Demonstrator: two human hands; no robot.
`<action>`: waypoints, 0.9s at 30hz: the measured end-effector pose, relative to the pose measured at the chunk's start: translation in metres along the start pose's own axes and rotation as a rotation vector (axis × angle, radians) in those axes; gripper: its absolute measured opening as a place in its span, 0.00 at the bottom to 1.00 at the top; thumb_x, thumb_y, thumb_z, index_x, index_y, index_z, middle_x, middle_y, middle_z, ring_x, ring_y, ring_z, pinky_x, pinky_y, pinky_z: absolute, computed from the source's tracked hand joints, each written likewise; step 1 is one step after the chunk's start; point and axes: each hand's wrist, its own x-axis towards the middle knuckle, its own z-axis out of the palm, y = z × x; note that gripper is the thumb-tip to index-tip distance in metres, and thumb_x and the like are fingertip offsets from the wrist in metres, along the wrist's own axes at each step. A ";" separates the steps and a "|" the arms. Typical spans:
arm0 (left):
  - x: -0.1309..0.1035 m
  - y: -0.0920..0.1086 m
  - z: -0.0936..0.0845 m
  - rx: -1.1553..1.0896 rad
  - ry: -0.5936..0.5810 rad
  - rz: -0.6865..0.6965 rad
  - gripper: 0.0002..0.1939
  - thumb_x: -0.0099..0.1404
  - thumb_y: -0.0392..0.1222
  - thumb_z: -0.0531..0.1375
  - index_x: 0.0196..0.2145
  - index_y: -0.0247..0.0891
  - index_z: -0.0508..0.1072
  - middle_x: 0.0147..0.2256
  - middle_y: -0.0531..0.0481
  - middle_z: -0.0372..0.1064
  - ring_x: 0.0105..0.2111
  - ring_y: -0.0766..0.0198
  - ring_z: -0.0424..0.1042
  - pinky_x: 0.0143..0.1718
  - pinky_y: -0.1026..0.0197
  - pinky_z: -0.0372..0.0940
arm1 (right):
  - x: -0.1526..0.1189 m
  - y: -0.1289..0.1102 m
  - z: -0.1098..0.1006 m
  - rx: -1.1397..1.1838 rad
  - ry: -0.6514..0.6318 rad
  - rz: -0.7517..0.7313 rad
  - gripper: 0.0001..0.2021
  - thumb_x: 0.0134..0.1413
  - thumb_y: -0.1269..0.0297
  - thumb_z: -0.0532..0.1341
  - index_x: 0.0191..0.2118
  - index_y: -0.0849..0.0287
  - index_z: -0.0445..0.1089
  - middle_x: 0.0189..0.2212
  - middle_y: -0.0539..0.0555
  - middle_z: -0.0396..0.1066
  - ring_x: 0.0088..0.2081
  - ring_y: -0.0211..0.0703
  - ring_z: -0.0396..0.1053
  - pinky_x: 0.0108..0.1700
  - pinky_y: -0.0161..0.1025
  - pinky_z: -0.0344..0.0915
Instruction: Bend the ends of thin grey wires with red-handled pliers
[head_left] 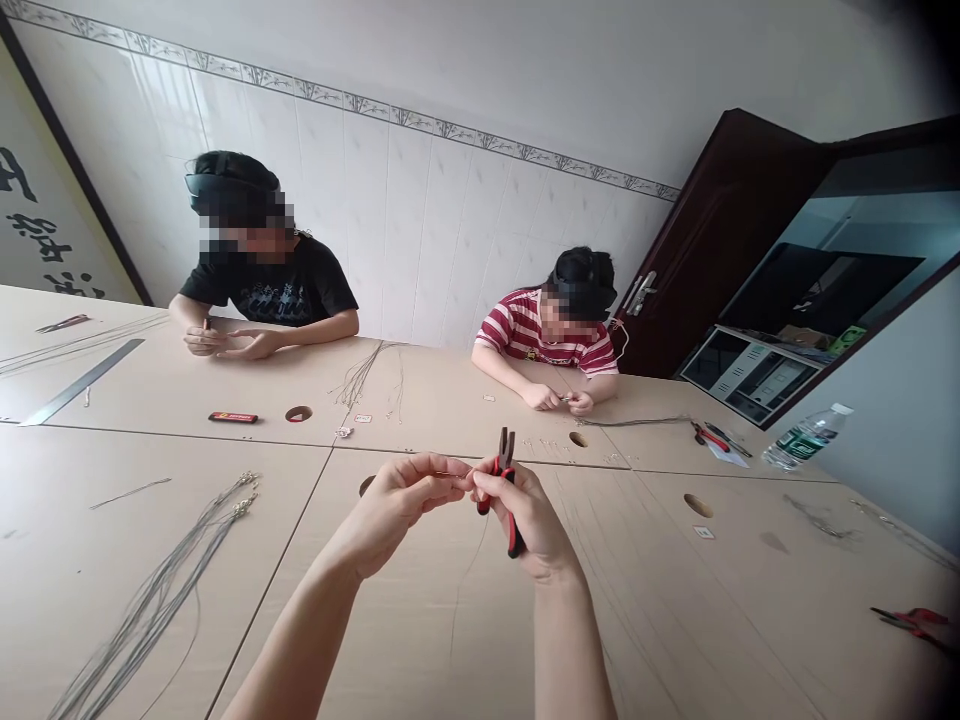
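My left hand (411, 500) is closed in a pinch, its fingertips meeting those of my right hand above the table. A thin grey cord (460, 585) hangs down from where the fingertips meet; its end and any small fitting there are hidden. My right hand (536, 520) is wrapped round pliers (508, 480) with red and black handles, their dark jaws pointing up and slightly apart. To the left on the table lies a bundle of grey cords (176, 575) with small metal ends.
Two people (274, 280) sit across the wooden table (420, 640), working with their hands. A steel ruler (82, 382), a red-and-black box cutter (233, 417) and a water bottle (806, 437) are on it. More pliers (911, 620) lie at right. Round holes (697, 505) pierce the tabletop.
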 end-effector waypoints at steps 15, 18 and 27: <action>0.000 0.000 -0.006 -0.066 0.124 0.024 0.15 0.57 0.42 0.70 0.41 0.34 0.76 0.35 0.47 0.78 0.35 0.62 0.77 0.44 0.58 0.70 | -0.002 0.007 0.005 0.056 -0.037 0.030 0.07 0.54 0.62 0.64 0.29 0.58 0.71 0.25 0.49 0.64 0.32 0.39 0.60 0.37 0.39 0.56; -0.003 0.002 -0.007 -0.006 0.148 0.062 0.16 0.58 0.43 0.69 0.42 0.35 0.75 0.34 0.48 0.78 0.33 0.63 0.77 0.41 0.60 0.70 | -0.004 0.005 0.007 0.024 -0.028 0.040 0.07 0.53 0.61 0.65 0.29 0.58 0.70 0.25 0.49 0.64 0.31 0.39 0.59 0.37 0.39 0.55; -0.013 0.007 -0.003 0.244 0.247 0.236 0.14 0.63 0.44 0.64 0.46 0.38 0.73 0.34 0.50 0.79 0.35 0.64 0.76 0.42 0.61 0.70 | -0.012 -0.001 0.011 -0.131 0.037 0.011 0.11 0.57 0.54 0.64 0.34 0.57 0.74 0.28 0.49 0.66 0.33 0.39 0.60 0.36 0.38 0.54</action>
